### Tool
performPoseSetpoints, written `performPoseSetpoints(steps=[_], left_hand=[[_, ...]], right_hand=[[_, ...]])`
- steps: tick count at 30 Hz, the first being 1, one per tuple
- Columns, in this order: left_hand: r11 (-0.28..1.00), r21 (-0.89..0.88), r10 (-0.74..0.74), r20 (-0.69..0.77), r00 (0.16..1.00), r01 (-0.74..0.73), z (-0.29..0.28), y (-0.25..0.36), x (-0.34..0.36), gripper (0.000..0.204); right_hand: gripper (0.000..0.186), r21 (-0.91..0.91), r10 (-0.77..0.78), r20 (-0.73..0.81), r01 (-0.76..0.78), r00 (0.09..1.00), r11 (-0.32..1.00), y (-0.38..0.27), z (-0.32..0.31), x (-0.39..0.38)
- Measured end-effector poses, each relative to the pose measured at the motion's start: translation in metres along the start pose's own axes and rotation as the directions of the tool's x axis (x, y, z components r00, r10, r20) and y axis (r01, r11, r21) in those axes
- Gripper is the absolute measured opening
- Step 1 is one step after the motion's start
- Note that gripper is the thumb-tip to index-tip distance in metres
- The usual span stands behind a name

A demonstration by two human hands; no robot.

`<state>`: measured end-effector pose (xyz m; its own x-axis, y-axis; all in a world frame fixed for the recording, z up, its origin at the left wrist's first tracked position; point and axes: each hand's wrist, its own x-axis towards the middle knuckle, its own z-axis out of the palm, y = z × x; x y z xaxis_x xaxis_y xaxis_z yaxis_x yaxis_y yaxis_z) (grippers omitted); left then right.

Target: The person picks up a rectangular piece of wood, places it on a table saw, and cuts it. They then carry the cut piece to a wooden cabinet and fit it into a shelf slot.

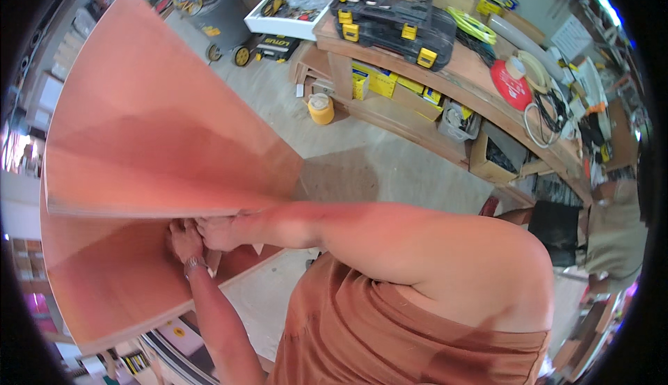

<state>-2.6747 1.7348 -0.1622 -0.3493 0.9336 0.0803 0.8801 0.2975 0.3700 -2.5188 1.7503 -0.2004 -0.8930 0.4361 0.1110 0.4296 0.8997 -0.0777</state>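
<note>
Two large reddish-brown plywood sheets fill the left side. The upper plywood sheet (160,120) rises away from me, its layered edge running just above my hands. Beneath it, the lower plywood sheet (111,280) slants toward me. My left hand (186,240), with a metal-banded watch (195,265) at the wrist, has its fingers bent and pressed up at the edge of the upper sheet. Right beside it, my right hand (217,233) reaches across from the right, closed at the same edge. That edge partly hides the fingertips of both hands.
A wooden workbench (390,68) curves along the far right, carrying a black toolbox (383,16) with yellow latches. A yellow jug (321,108) stands on the concrete floor (396,169). Behind the sheets is a grey wheeled bin (216,19). Another person (616,235) is at the right rim.
</note>
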Motion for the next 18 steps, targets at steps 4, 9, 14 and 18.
performPoseSetpoints(steps=[4,9,14,18], left_hand=[[0.998,0.054,-0.037,-0.016,0.999,0.038,-0.001,0.006,-0.004,0.058],[0.976,0.196,-0.081,-0.078,0.994,0.095,-0.001,0.015,-0.013,0.055],[0.993,0.046,-0.109,-0.022,0.994,0.110,-0.003,0.017,-0.013,0.051],[0.977,0.201,-0.046,-0.095,0.994,0.065,-0.004,0.010,-0.012,0.038]], right_hand=[[0.063,0.009,-0.049,0.022,0.049,0.999,0.999,-0.006,0.000,0.005],[0.058,-0.077,-0.037,-0.075,0.031,0.996,0.997,-0.009,-0.006,-0.010],[0.060,-0.127,-0.044,-0.104,0.030,0.994,0.991,-0.011,-0.012,-0.019],[0.048,-0.145,-0.063,-0.286,0.022,0.956,0.989,-0.013,-0.009,-0.030]])
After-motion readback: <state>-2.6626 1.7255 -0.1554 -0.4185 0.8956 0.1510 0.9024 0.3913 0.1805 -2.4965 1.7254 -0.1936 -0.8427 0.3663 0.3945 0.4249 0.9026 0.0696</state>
